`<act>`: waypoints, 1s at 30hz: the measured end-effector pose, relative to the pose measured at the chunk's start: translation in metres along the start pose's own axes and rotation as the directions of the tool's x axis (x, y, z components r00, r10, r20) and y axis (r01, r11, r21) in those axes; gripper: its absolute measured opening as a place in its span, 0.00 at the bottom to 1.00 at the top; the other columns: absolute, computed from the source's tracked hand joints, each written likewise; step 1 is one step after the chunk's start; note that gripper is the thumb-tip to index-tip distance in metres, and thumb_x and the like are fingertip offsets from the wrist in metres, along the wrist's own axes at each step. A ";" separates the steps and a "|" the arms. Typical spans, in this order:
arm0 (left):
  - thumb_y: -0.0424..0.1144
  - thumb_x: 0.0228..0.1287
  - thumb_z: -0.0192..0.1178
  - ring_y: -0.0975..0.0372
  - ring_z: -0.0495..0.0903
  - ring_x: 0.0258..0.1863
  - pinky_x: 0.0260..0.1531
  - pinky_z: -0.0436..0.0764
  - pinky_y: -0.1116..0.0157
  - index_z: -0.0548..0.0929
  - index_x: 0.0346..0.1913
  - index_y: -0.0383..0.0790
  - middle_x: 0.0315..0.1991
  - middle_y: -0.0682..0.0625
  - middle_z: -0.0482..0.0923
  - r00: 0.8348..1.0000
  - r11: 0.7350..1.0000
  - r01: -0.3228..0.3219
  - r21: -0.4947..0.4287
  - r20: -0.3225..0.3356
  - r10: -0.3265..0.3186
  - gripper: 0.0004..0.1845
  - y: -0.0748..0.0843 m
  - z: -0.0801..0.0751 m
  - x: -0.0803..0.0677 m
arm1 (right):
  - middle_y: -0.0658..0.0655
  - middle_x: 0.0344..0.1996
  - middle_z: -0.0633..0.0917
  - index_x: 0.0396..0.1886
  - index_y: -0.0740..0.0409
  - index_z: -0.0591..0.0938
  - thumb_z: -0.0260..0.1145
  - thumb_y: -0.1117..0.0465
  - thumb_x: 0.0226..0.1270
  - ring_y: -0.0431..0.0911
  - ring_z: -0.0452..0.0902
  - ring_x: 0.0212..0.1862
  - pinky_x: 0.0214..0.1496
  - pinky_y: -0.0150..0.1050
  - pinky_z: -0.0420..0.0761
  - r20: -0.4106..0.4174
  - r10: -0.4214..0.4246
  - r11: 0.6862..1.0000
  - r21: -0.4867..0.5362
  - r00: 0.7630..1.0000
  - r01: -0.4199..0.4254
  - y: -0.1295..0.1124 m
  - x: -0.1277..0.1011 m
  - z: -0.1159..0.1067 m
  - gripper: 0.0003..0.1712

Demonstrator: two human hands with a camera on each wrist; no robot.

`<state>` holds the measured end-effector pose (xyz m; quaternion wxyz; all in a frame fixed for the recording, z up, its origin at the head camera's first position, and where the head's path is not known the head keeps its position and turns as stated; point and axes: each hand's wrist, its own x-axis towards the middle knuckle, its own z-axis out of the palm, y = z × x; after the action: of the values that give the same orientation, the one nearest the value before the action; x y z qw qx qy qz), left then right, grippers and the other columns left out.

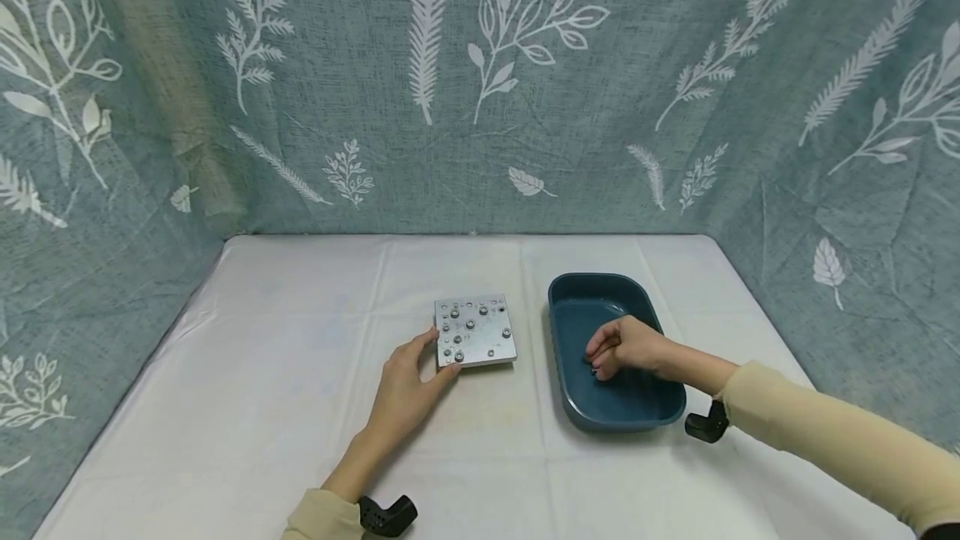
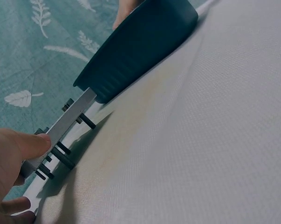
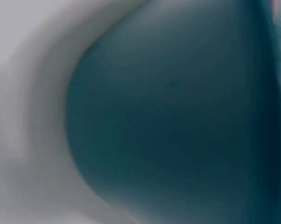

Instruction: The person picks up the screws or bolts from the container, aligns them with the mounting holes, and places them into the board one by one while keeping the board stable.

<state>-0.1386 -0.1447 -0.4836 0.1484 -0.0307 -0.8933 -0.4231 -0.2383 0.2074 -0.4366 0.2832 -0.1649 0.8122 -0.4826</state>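
A square silver metal plate [image 1: 483, 348] carries several socket-head screws [image 1: 470, 324] and has small holes along its far side. My left hand [image 1: 408, 382] grips its left side, thumb along the near edge. In the left wrist view, threaded shanks [image 2: 62, 157] stick out beneath the plate [image 2: 68, 122], which stands above the cloth. Inside a dark blue tray [image 1: 556, 348], my right hand [image 1: 626, 348] has curled fingers and pinches a tiny dark metal piece, apparently a screw [image 1: 595, 371], mostly hidden. The right wrist view shows only the tray's blurred outer wall [image 3: 163, 126].
A white cloth [image 1: 262, 407] covers the table. Green leaf-patterned curtains [image 1: 360, 65] hang at the back and both sides. The tray stands to the right of the plate, with a narrow gap between them.
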 end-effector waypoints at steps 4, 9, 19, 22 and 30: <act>0.43 0.58 0.73 0.45 0.69 0.63 0.63 0.67 0.47 0.73 0.65 0.31 0.63 0.38 0.73 1.000 1.000 -0.007 -0.006 -0.003 0.007 0.35 0.000 0.001 0.000 | 0.61 0.27 0.85 0.33 0.72 0.82 0.76 0.79 0.43 0.48 0.83 0.30 0.34 0.38 0.86 -0.018 -0.053 0.995 -0.083 0.998 0.051 0.006 0.006 0.004 0.15; 0.43 0.58 0.73 0.44 0.69 0.63 0.63 0.68 0.46 0.73 0.65 0.31 0.62 0.38 0.74 1.000 1.000 -0.014 -0.009 -0.002 0.014 0.35 0.001 0.001 0.000 | 0.54 0.23 0.85 0.27 0.65 0.83 0.80 0.75 0.42 0.45 0.82 0.27 0.30 0.35 0.84 -0.037 -0.152 0.961 -0.241 0.988 0.139 0.010 0.010 0.004 0.13; 0.44 0.58 0.73 0.44 0.70 0.63 0.63 0.68 0.47 0.73 0.65 0.32 0.62 0.38 0.74 1.000 1.000 0.002 -0.008 -0.003 -0.002 0.35 -0.001 0.001 -0.002 | 0.50 0.21 0.84 0.23 0.59 0.83 0.80 0.71 0.44 0.45 0.83 0.27 0.29 0.34 0.83 -0.034 -0.206 0.925 -0.333 0.978 0.183 0.014 0.016 0.001 0.12; 0.43 0.58 0.73 0.44 0.69 0.63 0.63 0.68 0.47 0.73 0.65 0.32 0.62 0.38 0.74 1.000 1.000 -0.003 -0.009 -0.007 0.003 0.35 -0.002 0.000 -0.002 | 0.51 0.22 0.85 0.24 0.60 0.84 0.79 0.71 0.46 0.45 0.83 0.28 0.30 0.34 0.83 -0.017 -0.219 0.929 -0.310 0.976 0.203 0.012 0.015 0.000 0.10; 0.44 0.58 0.72 0.44 0.69 0.63 0.63 0.67 0.47 0.73 0.66 0.32 0.62 0.38 0.74 1.000 1.000 -0.002 -0.003 -0.005 0.002 0.35 -0.002 0.000 -0.002 | 0.59 0.28 0.87 0.30 0.66 0.84 0.74 0.73 0.51 0.50 0.85 0.32 0.34 0.38 0.85 -0.018 -0.243 0.959 -0.158 0.970 0.237 -0.004 0.010 -0.003 0.07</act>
<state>-0.1368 -0.1462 -0.4855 0.1511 -0.0305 -0.8922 -0.4244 -0.2486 0.2019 -0.4347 0.1937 -0.2747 0.8262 -0.4521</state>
